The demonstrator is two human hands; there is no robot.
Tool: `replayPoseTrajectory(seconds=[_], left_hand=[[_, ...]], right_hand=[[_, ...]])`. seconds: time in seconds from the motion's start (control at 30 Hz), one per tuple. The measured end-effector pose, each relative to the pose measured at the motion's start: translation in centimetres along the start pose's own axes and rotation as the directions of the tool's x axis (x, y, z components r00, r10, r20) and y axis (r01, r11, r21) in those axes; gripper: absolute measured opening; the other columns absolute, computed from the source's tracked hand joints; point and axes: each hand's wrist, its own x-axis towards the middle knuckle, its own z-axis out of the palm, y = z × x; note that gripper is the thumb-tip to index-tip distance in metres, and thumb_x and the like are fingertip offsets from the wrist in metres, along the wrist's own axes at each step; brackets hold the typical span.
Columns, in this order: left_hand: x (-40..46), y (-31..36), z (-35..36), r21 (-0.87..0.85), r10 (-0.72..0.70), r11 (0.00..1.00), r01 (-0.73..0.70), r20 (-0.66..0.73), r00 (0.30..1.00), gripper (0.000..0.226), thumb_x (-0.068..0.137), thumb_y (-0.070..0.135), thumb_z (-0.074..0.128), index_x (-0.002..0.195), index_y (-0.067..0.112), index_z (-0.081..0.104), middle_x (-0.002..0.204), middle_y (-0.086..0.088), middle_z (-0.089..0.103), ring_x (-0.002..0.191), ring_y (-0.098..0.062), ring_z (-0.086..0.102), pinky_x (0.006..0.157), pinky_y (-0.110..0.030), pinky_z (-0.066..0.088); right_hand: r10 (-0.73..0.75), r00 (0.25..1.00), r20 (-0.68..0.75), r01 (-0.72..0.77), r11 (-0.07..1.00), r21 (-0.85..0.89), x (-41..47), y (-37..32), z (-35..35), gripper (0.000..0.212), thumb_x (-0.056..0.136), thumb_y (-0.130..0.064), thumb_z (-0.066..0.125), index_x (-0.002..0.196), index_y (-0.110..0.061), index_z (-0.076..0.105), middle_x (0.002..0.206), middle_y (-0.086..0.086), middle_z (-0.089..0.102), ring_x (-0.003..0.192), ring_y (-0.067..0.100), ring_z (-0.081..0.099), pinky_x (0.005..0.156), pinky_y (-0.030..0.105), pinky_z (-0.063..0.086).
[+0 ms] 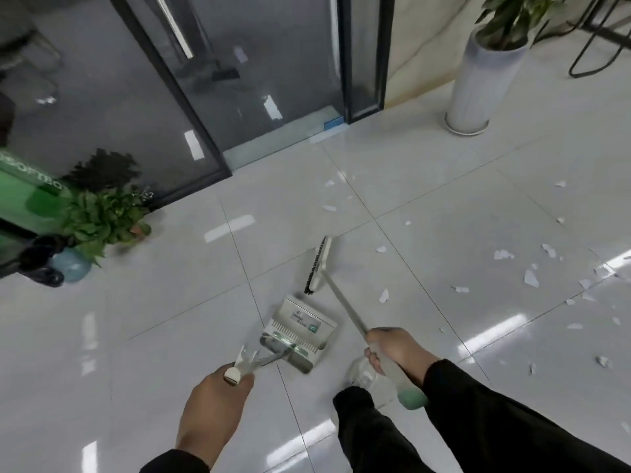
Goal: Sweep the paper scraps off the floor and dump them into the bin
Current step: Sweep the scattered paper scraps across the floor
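My left hand [213, 401] grips the top of the handle of a grey dustpan [300, 331], which stands on the white tiled floor in front of me. My right hand [392, 349] grips the pale handle of a broom; the broom head [319, 264] with dark bristles rests on the floor just beyond the dustpan. Several white paper scraps [531, 278] lie scattered over the tiles to the right, with one scrap [384, 296] close to the broom shaft. No bin is in view.
A glass door with a dark frame [191, 107] stands ahead on the left. A small potted plant [99, 220] sits by the left wall. A tall white planter [478, 87] stands at the back right, with black metal legs [587, 59] beyond it.
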Motion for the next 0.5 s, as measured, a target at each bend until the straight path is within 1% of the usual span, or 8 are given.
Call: replayPoseTrajectory(seconds=[0.03, 0.1, 0.13, 0.17, 0.27, 0.37, 0.43, 0.5], left_hand=[[-0.3, 0.0, -0.5, 0.002, -0.001, 1.000, 0.001, -0.002, 1.000, 0.039, 0.095, 0.056, 0.051, 0.077, 0.024, 0.065, 0.064, -0.002, 0.063, 0.063, -0.019, 0.058, 0.060, -0.030, 0.044], [5.1, 1.3, -1.6, 0.029, -0.041, 0.999, 0.041, -0.016, 0.999, 0.034, 0.094, 0.059, 0.050, 0.081, 0.033, 0.066, 0.067, -0.001, 0.066, 0.068, -0.018, 0.061, 0.066, -0.031, 0.049], [4.8, 1.3, -2.2, 0.020, -0.046, 0.999, 0.046, -0.021, 0.999, 0.030, 0.093, 0.061, 0.050, 0.084, 0.038, 0.067, 0.069, 0.001, 0.067, 0.070, -0.017, 0.063, 0.068, -0.032, 0.051], [7.6, 2.2, -2.6, 0.038, -0.069, 0.997, 0.069, -0.022, 0.997, 0.027, 0.092, 0.063, 0.050, 0.087, 0.042, 0.067, 0.070, 0.002, 0.068, 0.072, -0.017, 0.064, 0.069, -0.032, 0.051], [11.9, 4.6, -3.8, 0.074, -0.063, 0.995, 0.065, -0.023, 0.998, 0.028, 0.092, 0.064, 0.048, 0.093, 0.044, 0.067, 0.075, 0.005, 0.069, 0.074, -0.016, 0.065, 0.070, -0.032, 0.051], [15.4, 7.5, -4.7, 0.104, -0.030, 0.994, 0.028, 0.016, 0.999, 0.033, 0.093, 0.065, 0.045, 0.089, 0.042, 0.068, 0.073, 0.002, 0.070, 0.072, -0.016, 0.065, 0.068, -0.032, 0.051], [16.8, 8.8, -4.9, 0.108, -0.020, 0.994, 0.017, 0.030, 0.999, 0.037, 0.094, 0.063, 0.046, 0.087, 0.036, 0.070, 0.070, 0.000, 0.069, 0.071, -0.018, 0.064, 0.069, -0.033, 0.052], [19.2, 11.9, -5.1, 0.133, 0.012, 0.991, -0.021, 0.066, 0.998, 0.041, 0.093, 0.066, 0.043, 0.086, 0.037, 0.070, 0.071, 0.000, 0.069, 0.072, -0.018, 0.064, 0.069, -0.032, 0.052]], right_hand=[[-0.017, 1.000, 0.005, 0.017, 1.000, 0.006, -0.1, -0.6, 0.7, 0.011, 0.095, -0.003, 0.049, 0.095, 0.001, 0.059, 0.066, 0.014, 0.051, 0.035, 0.015, 0.045, 0.039, 0.018, 0.038], [-0.002, 0.997, 0.072, 0.002, 1.000, 0.001, 4.4, -5.4, 3.5, 0.008, 0.097, -0.002, 0.047, 0.096, 0.000, 0.055, 0.069, 0.013, 0.047, 0.035, 0.014, 0.045, 0.039, 0.017, 0.038], [-0.024, 0.998, 0.064, 0.024, 1.000, -0.005, 4.2, -6.1, 4.1, 0.007, 0.097, -0.002, 0.047, 0.096, -0.002, 0.054, 0.070, 0.013, 0.047, 0.036, 0.015, 0.046, 0.039, 0.018, 0.039], [-0.012, 0.998, 0.063, 0.013, 1.000, -0.010, 6.4, -8.3, 4.8, 0.007, 0.097, -0.001, 0.047, 0.096, -0.003, 0.053, 0.071, 0.012, 0.047, 0.038, 0.015, 0.046, 0.040, 0.018, 0.039], [-0.001, 0.999, 0.054, 0.001, 1.000, -0.005, 9.3, -11.9, 5.4, 0.007, 0.095, 0.001, 0.047, 0.092, -0.002, 0.053, 0.069, 0.013, 0.048, 0.040, 0.018, 0.045, 0.042, 0.019, 0.039], [0.064, 0.998, -0.002, -0.064, 0.996, 0.057, 10.5, -13.9, 3.2, 0.013, 0.095, 0.001, 0.048, 0.082, -0.001, 0.050, 0.066, 0.014, 0.050, 0.040, 0.018, 0.044, 0.038, 0.019, 0.039], [0.095, 0.993, -0.072, -0.088, 0.992, 0.092, 10.1, -13.9, 0.6, 0.013, 0.095, 0.000, 0.049, 0.082, 0.001, 0.051, 0.067, 0.015, 0.050, 0.038, 0.018, 0.044, 0.037, 0.018, 0.039], [0.118, 0.981, -0.152, -0.097, 0.985, 0.141, 8.9, -14.5, -3.9, 0.009, 0.094, -0.001, 0.052, 0.085, 0.002, 0.053, 0.067, 0.016, 0.052, 0.037, 0.018, 0.045, 0.037, 0.019, 0.039]])
